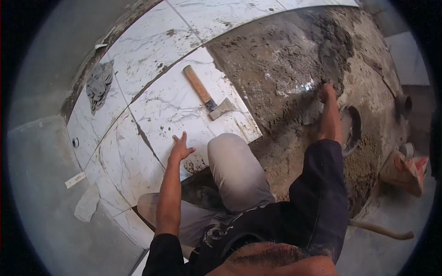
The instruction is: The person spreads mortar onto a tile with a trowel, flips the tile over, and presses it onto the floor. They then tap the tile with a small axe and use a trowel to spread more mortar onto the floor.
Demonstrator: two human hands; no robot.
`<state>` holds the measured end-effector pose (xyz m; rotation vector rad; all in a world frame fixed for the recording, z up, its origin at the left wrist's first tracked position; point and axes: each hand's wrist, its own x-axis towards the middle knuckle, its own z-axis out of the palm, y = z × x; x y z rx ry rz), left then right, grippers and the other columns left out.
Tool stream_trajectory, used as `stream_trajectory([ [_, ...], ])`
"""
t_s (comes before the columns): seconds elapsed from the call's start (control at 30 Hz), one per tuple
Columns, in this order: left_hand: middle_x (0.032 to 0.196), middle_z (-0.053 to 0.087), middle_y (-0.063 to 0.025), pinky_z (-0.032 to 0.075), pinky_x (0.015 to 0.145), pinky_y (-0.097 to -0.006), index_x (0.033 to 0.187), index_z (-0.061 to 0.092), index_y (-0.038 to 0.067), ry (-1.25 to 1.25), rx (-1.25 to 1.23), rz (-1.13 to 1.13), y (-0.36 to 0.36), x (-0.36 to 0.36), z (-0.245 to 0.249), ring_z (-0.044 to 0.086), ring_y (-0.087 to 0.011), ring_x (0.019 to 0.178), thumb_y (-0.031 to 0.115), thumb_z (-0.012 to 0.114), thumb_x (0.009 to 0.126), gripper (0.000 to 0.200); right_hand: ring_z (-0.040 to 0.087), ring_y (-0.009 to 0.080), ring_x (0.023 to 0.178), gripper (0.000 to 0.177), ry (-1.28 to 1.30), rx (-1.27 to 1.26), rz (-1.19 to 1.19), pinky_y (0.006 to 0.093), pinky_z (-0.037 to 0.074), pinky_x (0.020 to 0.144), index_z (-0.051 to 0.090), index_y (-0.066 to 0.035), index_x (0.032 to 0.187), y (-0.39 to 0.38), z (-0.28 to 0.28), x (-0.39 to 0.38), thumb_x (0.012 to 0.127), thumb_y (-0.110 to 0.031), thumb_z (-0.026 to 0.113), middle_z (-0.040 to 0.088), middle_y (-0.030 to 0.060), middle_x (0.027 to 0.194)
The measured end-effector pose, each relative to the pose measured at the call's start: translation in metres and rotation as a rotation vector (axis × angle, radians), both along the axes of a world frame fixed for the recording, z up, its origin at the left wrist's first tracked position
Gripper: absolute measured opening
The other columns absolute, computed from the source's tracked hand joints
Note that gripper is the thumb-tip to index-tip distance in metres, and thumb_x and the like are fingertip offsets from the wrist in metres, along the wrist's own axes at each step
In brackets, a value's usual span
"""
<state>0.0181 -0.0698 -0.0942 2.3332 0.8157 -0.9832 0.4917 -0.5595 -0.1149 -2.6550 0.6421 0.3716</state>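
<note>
My left hand (181, 148) rests on a white marbled tile (161, 106) with its fingers spread, holding nothing. Wet grey mortar (276, 60) covers the floor to the right of the tiles. Over it my right hand (328, 92) is closed, its fingers wrapped round something hidden beneath them at the mortar's surface. On the tile between my hands, nearer the left one, lies a hammer (202, 92) with a wooden handle and a metal head.
A grey rag (99, 85) lies on the left tiles. A round bucket or ring (351, 130) sits in the mortar below my right hand. At the right edge are a torn bag (403, 172) and a pipe end (404, 106); a wooden handle (382, 229) lies lower right.
</note>
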Motion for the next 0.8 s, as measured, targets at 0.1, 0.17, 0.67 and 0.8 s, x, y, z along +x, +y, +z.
stream_trajectory([
  [0.1,0.133,-0.002,-0.0429,0.040,0.094,-0.0419,0.141,0.007,0.013,0.003,0.006,0.023,-0.004,0.000,0.007,0.042,-0.0498,0.112,0.039,0.070,0.070,0.099,0.060,0.0288,0.089,0.018,0.283,-1.061,1.362,0.0433,0.047,0.077,0.065,-0.008,0.088,0.011,0.007,0.003,0.082,-0.022,0.056,0.064,0.0130,0.094],
  [0.17,0.135,0.001,-0.0412,0.042,0.091,-0.0437,0.141,0.011,0.014,-0.005,0.028,0.030,-0.005,0.000,0.007,0.046,-0.0482,0.109,0.037,0.067,0.073,0.091,0.061,0.0307,0.081,0.023,0.146,-0.891,1.402,0.0414,0.048,0.067,0.063,-0.007,0.083,-0.012,0.027,-0.013,0.070,-0.025,0.061,0.063,0.0152,0.088],
  [0.67,0.130,0.042,-0.0221,0.038,0.094,-0.0443,0.130,0.039,0.003,-0.080,-0.451,0.416,-0.077,-0.111,0.168,0.044,-0.0353,0.117,0.043,0.060,0.079,0.069,0.047,0.0157,0.050,0.037,0.154,0.192,0.226,0.0340,0.036,0.044,0.051,-0.004,0.079,0.012,0.293,-0.156,0.086,-0.040,0.048,0.047,0.0048,0.061],
  [0.8,0.120,0.050,-0.0215,0.039,0.092,-0.0413,0.127,0.043,0.002,-0.086,-0.568,0.564,-0.089,-0.158,0.232,0.050,-0.0336,0.110,0.038,0.060,0.080,0.062,0.051,0.0195,0.055,0.042,0.201,-0.009,0.242,0.0358,0.039,0.047,0.051,0.000,0.083,-0.004,0.361,-0.151,0.084,-0.042,0.050,0.052,0.0092,0.065],
])
